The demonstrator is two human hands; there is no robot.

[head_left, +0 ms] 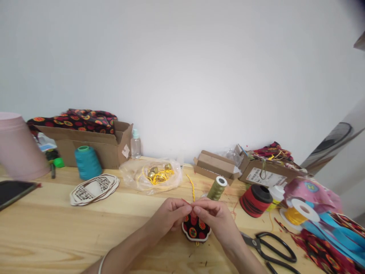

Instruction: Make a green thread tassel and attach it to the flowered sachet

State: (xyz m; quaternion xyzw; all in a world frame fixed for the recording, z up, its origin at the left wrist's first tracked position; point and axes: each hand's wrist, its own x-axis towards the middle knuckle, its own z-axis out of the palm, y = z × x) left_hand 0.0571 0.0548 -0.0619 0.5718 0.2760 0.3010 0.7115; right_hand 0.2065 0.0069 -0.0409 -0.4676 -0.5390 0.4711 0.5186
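My left hand (pixel 173 214) and my right hand (pixel 215 215) meet in the middle, their thumbs and forefingers pinched together. A thin red thread shows at the fingertips, mostly hidden by them. Just below and between the hands lies a small scalloped pendant (pixel 196 229) of black fabric with red and orange round motifs and a white edge; its upper part is covered by my fingers. A twisted yellow cord (pixel 192 186) runs away from its top, and a short yellow loop pokes out at the bottom. Black-handled scissors (pixel 258 243) rest beside my right forearm.
An olive thread spool (pixel 217 188) stands just beyond my right hand. Behind lies a plastic bag (pixel 142 182) with brass bells and yellow cord. Cut-out wooden plates (pixel 94 190) and a teal thread cone (pixel 87 163) are left. Spools, ribbons and a cardboard box (pixel 268 171) crowd the right.
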